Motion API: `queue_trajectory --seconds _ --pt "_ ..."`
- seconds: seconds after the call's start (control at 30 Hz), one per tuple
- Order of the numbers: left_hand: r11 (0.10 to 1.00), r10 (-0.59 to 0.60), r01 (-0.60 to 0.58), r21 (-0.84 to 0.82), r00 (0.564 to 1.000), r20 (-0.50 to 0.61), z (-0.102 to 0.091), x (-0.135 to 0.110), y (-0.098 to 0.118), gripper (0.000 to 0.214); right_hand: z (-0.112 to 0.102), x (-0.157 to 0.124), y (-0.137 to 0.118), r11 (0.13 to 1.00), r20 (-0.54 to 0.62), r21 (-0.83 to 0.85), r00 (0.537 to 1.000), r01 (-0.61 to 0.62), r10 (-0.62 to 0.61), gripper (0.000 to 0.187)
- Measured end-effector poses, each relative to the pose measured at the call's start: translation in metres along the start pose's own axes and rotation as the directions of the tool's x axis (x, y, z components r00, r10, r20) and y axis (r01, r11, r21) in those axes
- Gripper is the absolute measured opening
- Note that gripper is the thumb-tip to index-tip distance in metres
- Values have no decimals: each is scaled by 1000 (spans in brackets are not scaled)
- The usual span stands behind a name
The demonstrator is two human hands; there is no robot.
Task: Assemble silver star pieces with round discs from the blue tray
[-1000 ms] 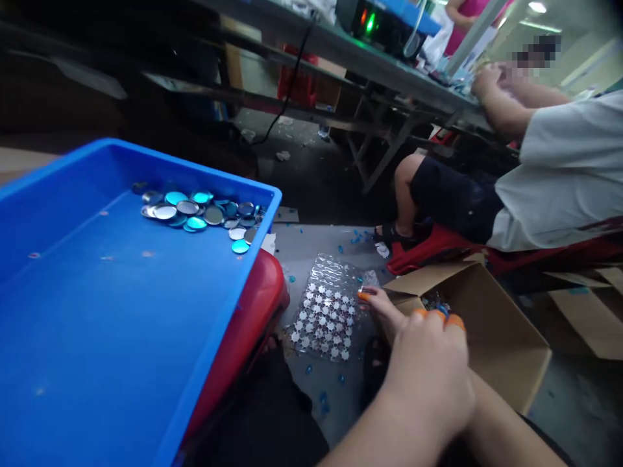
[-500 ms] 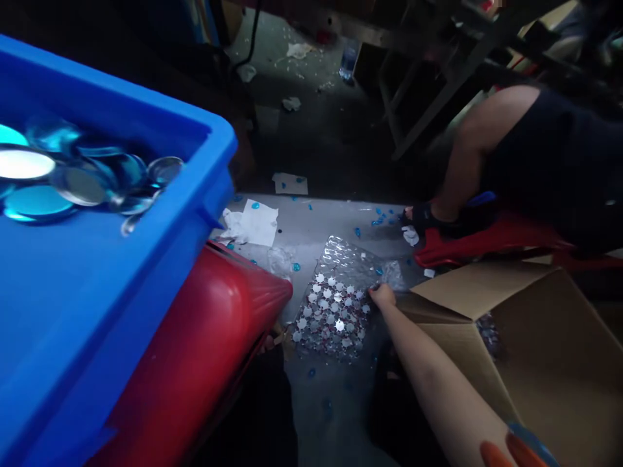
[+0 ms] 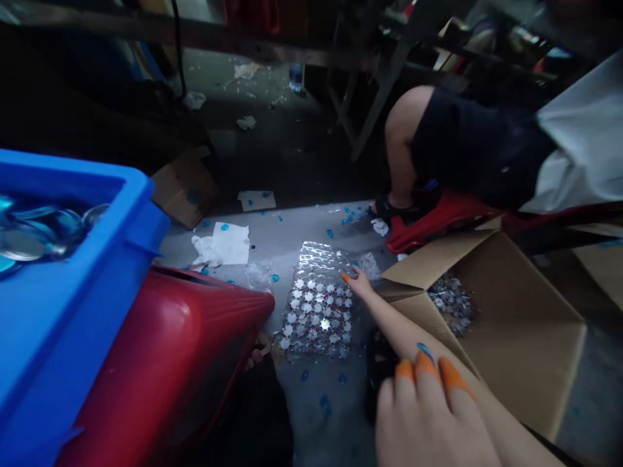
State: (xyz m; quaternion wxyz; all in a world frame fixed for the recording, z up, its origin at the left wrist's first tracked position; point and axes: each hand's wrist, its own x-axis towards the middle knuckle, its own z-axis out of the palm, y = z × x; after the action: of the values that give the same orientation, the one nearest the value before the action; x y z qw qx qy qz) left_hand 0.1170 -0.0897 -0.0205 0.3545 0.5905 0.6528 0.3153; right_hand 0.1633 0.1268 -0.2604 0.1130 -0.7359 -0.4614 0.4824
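Grey floor [image 3: 302, 224], middle of frame: my right hand [image 3: 359, 283] touches the right edge of the star packet [image 3: 318, 311], fingers loose, not gripping; my left hand [image 3: 428, 415] lies flat, empty. Lifting, I think, needs a pinch.

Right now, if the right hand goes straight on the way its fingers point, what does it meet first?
The clear bag of silver star pieces. The right hand points up and left, with its fingertips at the bag's right edge; whether they touch it already is unclear.
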Motion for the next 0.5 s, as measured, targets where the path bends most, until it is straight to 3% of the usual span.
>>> queue_trajectory --seconds 0.07,0.13,0.23,0.3,0.4,0.5 --pt "995 101 -100 30 994 -51 -22 17 3 37 -19 -26 -31 984 91 155 991 84 -99 62" --pt "982 183 -182 55 983 -27 -45 31 5 32 -49 -56 -64 900 240 414 938 134 -249 68" --pt "977 203 -193 -90 971 126 -71 43 8 27 -105 -110 -105 631 401 775 756 21 -517 71" --pt "942 222 -145 -303 947 234 -81 47 13 29 -142 -149 -122 552 418 833 687 -29 -595 67" --pt "780 269 1 -625 902 337 -89 47 22 29 -190 -206 -125 553 366 831 694 55 -620 63" --pt "484 329 140 -864 886 327 -90 42 31 27 -219 -258 -106 536 232 822 747 192 -623 58"
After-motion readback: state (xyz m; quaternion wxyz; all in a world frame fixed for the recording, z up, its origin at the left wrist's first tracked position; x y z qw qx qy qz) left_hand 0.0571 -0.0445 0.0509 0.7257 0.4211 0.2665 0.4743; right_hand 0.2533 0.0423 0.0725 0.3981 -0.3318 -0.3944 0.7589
